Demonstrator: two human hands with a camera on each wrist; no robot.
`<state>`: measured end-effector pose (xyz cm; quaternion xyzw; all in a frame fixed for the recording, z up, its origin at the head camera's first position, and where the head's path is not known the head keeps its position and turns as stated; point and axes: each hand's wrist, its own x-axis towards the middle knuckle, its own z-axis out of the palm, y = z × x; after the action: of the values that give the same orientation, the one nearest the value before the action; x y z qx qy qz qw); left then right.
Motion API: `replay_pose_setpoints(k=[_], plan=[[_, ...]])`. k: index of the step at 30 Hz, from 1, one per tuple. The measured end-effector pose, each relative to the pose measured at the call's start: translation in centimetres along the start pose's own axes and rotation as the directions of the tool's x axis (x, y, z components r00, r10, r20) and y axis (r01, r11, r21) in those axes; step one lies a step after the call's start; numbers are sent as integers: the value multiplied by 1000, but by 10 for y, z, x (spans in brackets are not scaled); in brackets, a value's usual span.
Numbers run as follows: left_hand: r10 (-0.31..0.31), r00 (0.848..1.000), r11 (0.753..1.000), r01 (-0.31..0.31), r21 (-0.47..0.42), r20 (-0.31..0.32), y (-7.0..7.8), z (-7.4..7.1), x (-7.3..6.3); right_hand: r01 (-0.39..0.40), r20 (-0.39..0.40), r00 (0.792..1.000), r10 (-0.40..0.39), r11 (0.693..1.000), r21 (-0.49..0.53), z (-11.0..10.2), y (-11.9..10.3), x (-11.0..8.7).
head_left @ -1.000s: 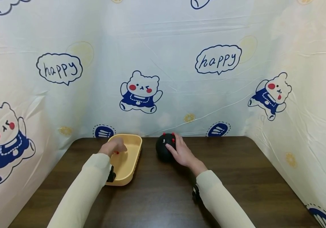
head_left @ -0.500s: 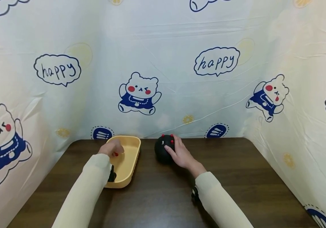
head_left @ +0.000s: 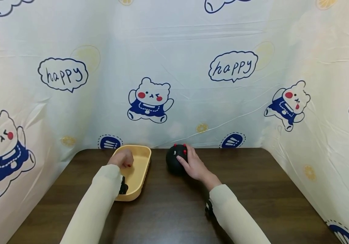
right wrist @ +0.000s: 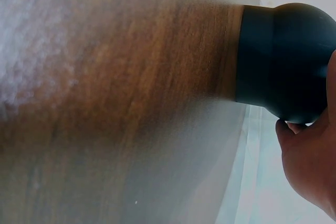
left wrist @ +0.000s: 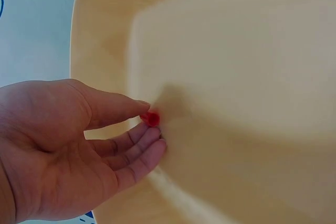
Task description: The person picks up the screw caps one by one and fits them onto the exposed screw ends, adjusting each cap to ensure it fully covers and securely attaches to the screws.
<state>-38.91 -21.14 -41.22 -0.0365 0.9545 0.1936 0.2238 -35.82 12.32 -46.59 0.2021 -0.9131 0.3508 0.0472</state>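
My left hand (head_left: 122,158) reaches into a yellow plastic tray (head_left: 142,169). In the left wrist view, its thumb and fingers pinch a small red cylinder-shaped piece (left wrist: 153,119) with a dark, hollow-looking end. Standing on the table to the right of the tray is a black ball-shaped object (head_left: 174,164); the right wrist view shows its short, straight-sided base (right wrist: 254,56). Small red knobs (head_left: 185,152) and one pale piece stick out near its top. My right hand (head_left: 197,167) grips the ball from the right, thumb across its near side and fingers behind.
A dark wooden table (head_left: 168,217) carries the tray and the ball, both close to its back edge. Directly behind the table hangs a pale patterned curtain (head_left: 186,101), which also closes off both sides.
My left hand has shifted slightly within the tray, and the red piece shows less from above. My right hand and the ball stay in place; the head view moves a little.
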Motion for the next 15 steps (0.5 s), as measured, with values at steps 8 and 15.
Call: replay_pose_setpoints(k=[8, 15], plan=[[56, 998, 998, -56, -16, 18, 6, 3, 0, 6, -18, 1000, -6, 1000, -7, -1, -2, 0], [97, 995, 995, -95, -31, 38, 10, 7, -1, -7, -1, 1000, 7, 1000, -14, 0, -1, 0]])
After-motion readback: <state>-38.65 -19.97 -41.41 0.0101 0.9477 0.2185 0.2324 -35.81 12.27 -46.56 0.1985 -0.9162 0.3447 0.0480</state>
